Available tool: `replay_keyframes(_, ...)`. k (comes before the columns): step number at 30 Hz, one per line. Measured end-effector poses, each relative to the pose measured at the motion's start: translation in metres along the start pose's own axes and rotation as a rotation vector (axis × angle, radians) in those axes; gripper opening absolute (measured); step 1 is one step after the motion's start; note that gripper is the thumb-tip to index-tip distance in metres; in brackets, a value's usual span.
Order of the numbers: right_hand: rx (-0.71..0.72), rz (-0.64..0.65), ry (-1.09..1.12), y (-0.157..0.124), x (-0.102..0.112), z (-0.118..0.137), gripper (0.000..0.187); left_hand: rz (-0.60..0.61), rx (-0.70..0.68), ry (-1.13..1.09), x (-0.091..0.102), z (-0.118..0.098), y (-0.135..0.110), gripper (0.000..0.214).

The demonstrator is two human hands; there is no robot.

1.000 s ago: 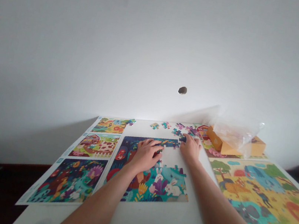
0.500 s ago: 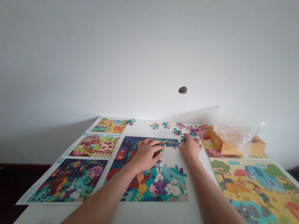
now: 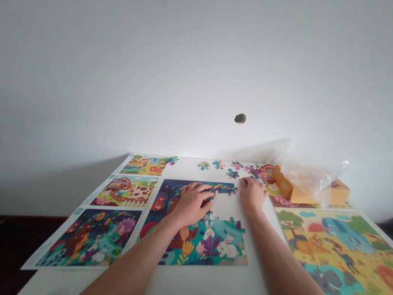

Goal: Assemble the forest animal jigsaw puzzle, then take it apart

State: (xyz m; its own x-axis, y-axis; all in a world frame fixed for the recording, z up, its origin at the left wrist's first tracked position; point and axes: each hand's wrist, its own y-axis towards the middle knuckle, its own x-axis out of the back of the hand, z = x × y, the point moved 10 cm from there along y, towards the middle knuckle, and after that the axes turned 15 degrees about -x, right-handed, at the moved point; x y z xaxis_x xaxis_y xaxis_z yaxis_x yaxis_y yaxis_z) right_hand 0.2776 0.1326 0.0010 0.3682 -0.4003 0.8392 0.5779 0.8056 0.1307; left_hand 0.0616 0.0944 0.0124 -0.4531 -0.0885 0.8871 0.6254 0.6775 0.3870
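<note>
A partly assembled jigsaw puzzle [image 3: 186,254] with a dark forest scene and white rabbits lies on the white table. My left hand [image 3: 193,204] rests palm down over its upper middle, fingers stretched out and slightly apart. A gap shows in the puzzle's right side, between the rabbits and the dark top strip. Just beyond the top right corner, my right hand [image 3: 253,195] has its fingers bent around a small dark puzzle piece [image 3: 244,181], mostly covered by the fingertips. Close by lie a teal puzzle piece [image 3: 232,173] and purple puzzle pieces [image 3: 252,170].
Several loose pieces [image 3: 203,166] lie along the back edge by the wall. Left stands a printed picture sheet [image 3: 89,237] with three scenes. A yellow box [image 3: 302,195] under a clear plastic bag [image 3: 307,171] sits back right, behind a finished safari puzzle [image 3: 348,269].
My right hand has shifted slightly right, away from the puzzle's top right corner, and the dark piece at its fingertips shows less. My left hand stays in place.
</note>
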Motion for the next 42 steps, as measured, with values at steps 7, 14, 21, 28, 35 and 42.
replay_keyframes(7,0.120,-0.041,0.311,-0.009,0.020,0.013,0.036,-0.132,0.039,-0.082,0.007,0.008,0.000,0.030)
replay_keyframes(14,0.518,0.232,0.558,-0.060,0.018,0.066,0.029,-0.316,0.010,-0.331,0.023,0.007,0.002,0.028)
replay_keyframes(21,0.739,0.395,0.651,-0.083,0.020,0.083,0.021,-0.371,0.158,-0.584,0.010,0.027,-0.002,0.032)
replay_keyframes(28,0.589,0.274,0.596,-0.068,0.013,0.070,0.041,-0.430,0.185,-0.700,0.012,0.028,-0.001,0.036)
replay_keyframes(35,0.519,0.381,0.625,-0.067,0.001,0.068,0.031,-0.445,0.197,-0.686,0.015,0.028,-0.003,0.039)
replay_keyframes(42,0.504,0.359,0.624,-0.065,0.003,0.065,0.027,-0.496,0.192,-0.682,0.015,0.032,-0.005,0.027)
